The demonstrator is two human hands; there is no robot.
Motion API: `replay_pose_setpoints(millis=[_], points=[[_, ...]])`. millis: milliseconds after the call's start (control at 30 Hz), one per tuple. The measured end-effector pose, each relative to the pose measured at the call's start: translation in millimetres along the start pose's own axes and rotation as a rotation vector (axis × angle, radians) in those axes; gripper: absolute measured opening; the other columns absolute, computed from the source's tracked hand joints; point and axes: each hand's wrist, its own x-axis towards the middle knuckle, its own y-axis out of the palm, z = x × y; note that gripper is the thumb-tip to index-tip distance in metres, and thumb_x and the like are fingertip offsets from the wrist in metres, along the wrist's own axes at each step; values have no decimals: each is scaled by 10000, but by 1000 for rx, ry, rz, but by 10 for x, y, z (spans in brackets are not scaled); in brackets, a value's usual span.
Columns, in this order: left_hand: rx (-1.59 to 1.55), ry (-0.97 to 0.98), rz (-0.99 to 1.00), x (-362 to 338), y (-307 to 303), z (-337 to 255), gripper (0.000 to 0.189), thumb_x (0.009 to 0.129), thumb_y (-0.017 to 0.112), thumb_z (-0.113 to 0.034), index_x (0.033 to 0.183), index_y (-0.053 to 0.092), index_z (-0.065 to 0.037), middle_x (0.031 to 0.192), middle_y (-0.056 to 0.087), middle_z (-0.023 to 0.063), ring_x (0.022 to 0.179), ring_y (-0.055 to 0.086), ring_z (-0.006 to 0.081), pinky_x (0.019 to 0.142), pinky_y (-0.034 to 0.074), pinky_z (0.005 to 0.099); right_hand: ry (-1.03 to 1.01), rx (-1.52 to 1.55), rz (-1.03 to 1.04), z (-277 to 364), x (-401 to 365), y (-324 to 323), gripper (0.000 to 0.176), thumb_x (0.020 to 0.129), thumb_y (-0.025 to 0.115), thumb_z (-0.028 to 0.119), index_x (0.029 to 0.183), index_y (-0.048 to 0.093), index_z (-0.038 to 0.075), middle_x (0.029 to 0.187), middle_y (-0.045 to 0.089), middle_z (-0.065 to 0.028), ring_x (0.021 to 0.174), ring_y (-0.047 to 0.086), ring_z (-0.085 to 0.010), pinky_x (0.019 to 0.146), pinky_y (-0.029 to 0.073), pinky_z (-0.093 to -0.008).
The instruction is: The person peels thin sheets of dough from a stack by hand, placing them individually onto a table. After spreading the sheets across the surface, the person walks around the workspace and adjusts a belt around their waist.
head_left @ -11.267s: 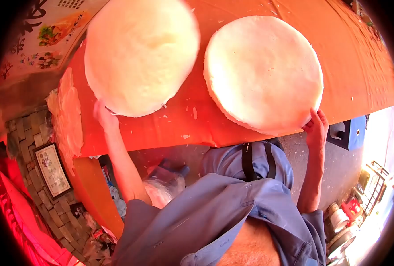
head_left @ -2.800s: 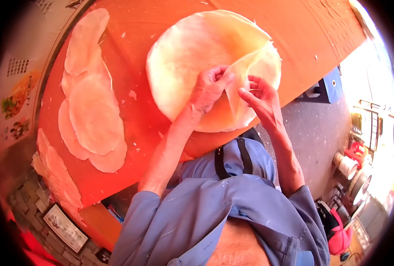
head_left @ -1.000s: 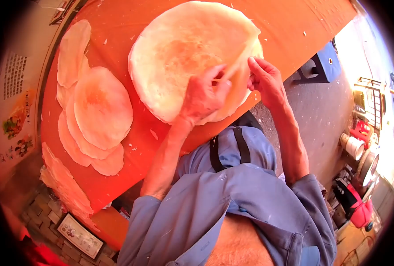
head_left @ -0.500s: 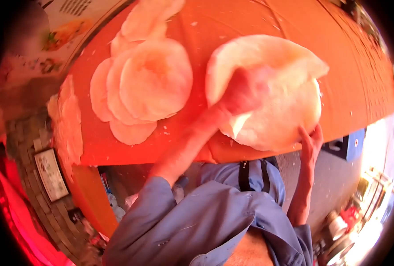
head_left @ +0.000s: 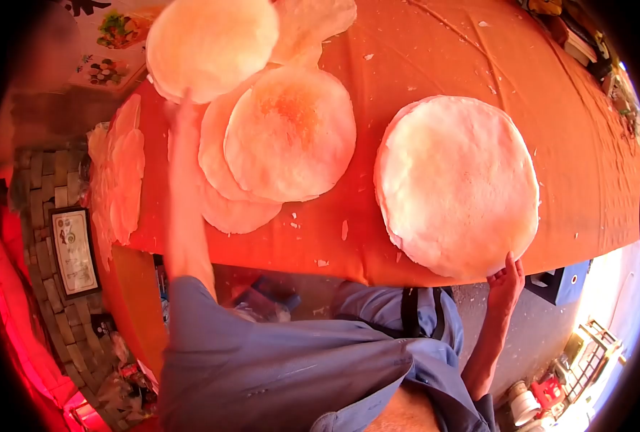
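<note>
Left hand [head_left: 181, 119]: blurred at the near edge of one round sheet [head_left: 212, 47], apart from the stack; we cannot tell whether our fingers grip.
Right hand [head_left: 506, 282]: our fingers curl at the stack [head_left: 457, 187]'s near edge, grip unclear.
Other sheets [head_left: 291, 137]: overlapping, between both.
Table [head_left: 586, 144]: orange, creased, flecked with crumbs [head_left: 321, 263].
Room: framed print [head_left: 75, 248] left, blue stool [head_left: 570, 282] right.

1. Table cover [head_left: 586, 180]: orange-red.
2. Lifted flatbread [head_left: 213, 43]: creamy peach.
3. Overlapping flatbreads [head_left: 291, 158]: pinkish peach, the top one blotched orange.
4. Flatbread stack [head_left: 457, 187]: pale pink.
5. Shirt [head_left: 284, 367]: slate blue.
6. Trousers [head_left: 377, 304]: blue, black-banded.
7. Stool [head_left: 570, 283]: blue.
</note>
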Motion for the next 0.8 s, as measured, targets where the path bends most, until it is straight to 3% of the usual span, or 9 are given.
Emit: replay_pose_setpoints(millis=[200,233,333,433,500,567,633,767,800], points=[[-502,-311,1020,-3373,1790,-261,174,895,647,-178,952,622,-16,821,591,38,764,597,180,707,509,307,-197,-278,57,138,-161,471,376,938,642,189,1236,565,-27,852,662,-72,659,621,-114,545,476,-237],[-404,-280,1152,-3829,2056,-326,205,881,661,-206,947,619,-16,821,595,53,775,597,190,700,503,316,-215,-327,96,165,-150,545,377,944,628,185,1249,561,-27,847,658,-71,640,613,-111,536,468,-235],[-34,103,1295,-4664,2495,-540,300,841,701,-288,933,609,-17,819,608,98,808,595,221,679,484,341,-192,-380,192,245,-89,668,386,965,583,183,1288,546,-26,828,650,-64,577,586,-105,513,450,-227],[155,450,1342,-5097,2803,-34,248,882,668,-239,940,615,-4,797,600,83,781,582,192,679,481,324,-139,-388,115,314,-85,633,389,984,542,215,1294,548,-20,831,655,-56,544,563,-105,505,441,-219],[-170,-266,1397,-5027,2748,-158,245,925,656,-168,1082,638,18,833,594,-36,690,529,96,623,474,295,-97,-358,160,369,-138,512,393,970,573,199,1295,546,-19,845,664,-58,560,570,-108,521,448,-221],[-225,-280,1473,-5032,2694,-101,266,938,639,-165,1124,639,25,802,574,-61,644,498,56,581,449,261,-157,-416,87,243,-135,324,425,947,617,206,1294,537,-26,894,671,-64,635,591,-106,566,466,-224],[-138,-464,1555,-4970,2634,-271,280,946,630,-163,1156,634,23,793,577,-62,634,484,31,568,429,223,-234,-481,-55,172,-108,162,534,882,715,262,1298,529,-16,952,656,-72,771,612,-117,663,504,-246],[-106,-606,1546,-5001,2638,-274,291,952,625,-163,1172,627,28,785,574,-64,612,446,-12,535,380,170,-190,-322,-174,72,-49,24,563,870,726,277,1280,514,-45,946,638,-88,768,638,-140,687,549,-261],[-138,-687,1563,-4973,2643,-303,306,938,633,-150,1175,621,44,837,615,-32,674,515,13,587,439,191,-169,-273,-176,59,-50,0,551,871,724,280,1262,520,-50,946,635,-92,761,645,-146,687,558,-264]])
